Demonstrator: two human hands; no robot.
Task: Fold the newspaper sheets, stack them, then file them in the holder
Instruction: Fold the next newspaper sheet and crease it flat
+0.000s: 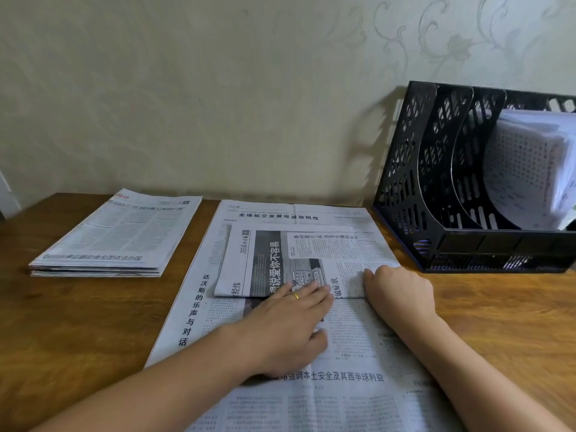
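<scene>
A folded newspaper sheet point(274, 260) lies on top of a large unfolded sheet point(193, 310) in the middle of the wooden table. My left hand point(290, 319), with a gold ring, presses flat on the folded sheet's near edge. My right hand point(399, 291) rests beside it on the same fold line, its fingers curled under at the paper's right part. A stack of folded newspapers point(115, 238) sits at the back left. The black mesh file holder point(436, 188) stands at the back right.
The holder's right slot holds curled white papers point(526, 169); its two left slots show no paper. A patterned wall runs behind the table. Bare wood point(87, 322) shows to the left of the open sheet and to the right of my right hand.
</scene>
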